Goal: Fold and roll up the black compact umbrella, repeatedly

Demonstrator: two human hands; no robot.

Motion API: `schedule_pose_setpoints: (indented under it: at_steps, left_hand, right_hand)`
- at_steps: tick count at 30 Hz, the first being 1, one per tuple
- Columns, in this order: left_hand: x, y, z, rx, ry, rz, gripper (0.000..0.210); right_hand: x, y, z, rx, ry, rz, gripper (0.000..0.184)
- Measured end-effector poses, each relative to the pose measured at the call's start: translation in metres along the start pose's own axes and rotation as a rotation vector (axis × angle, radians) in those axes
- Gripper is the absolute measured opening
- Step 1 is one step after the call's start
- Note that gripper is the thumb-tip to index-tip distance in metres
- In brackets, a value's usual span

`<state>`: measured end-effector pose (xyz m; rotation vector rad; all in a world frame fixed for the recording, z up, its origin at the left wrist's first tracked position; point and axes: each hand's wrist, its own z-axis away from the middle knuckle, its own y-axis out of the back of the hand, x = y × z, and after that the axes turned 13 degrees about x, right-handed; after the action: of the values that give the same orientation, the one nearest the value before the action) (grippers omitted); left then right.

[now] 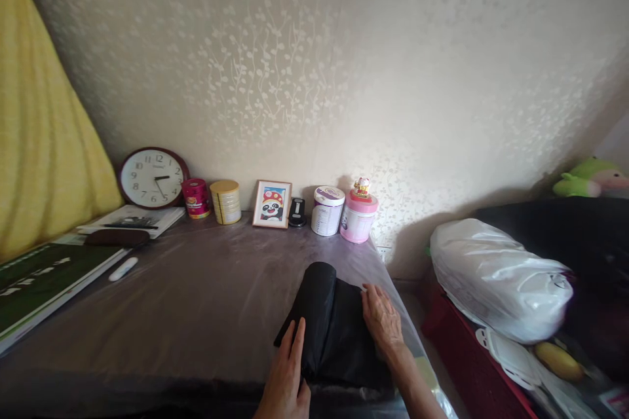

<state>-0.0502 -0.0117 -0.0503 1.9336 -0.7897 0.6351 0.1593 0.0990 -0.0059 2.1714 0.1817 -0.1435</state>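
Observation:
A black cloth-like item (pixel 317 308), partly rolled or folded over, lies near the front edge of the table; its exact kind I cannot tell. My left hand (pixel 289 373) rests against the left side of the roll, its fingers stretched along it and the thumb lower down. On the right, my right hand (pixel 382 317) lies with extended fingers over the right edge of the black cloth. Neither hand visibly grips it.
Along the wall stand a clock (pixel 154 177), a magenta can (pixel 195 198), a yellow-lidded tin (pixel 226 203), a panda picture frame (pixel 272 204) and two tubs (pixel 327 211). Books (pixel 49 281) and a white object (pixel 123 269) lie left. A white plastic bag (pixel 496 275) sits right, beyond the table edge.

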Motion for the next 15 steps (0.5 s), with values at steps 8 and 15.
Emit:
schedule_pose_setpoints:
  at_steps: [8,15]
  left_hand:
    - [-0.002,-0.002,0.000,0.004,-0.032,-0.052,0.093]
    - [-0.001,0.004,-0.001,-0.040,-0.016,-0.039,0.088]
  right_hand:
    - [-0.022,0.008,0.006,-0.214,0.299,-0.376,0.034]
    - [-0.031,0.078,0.072,-0.514,0.387,-0.605,0.026]
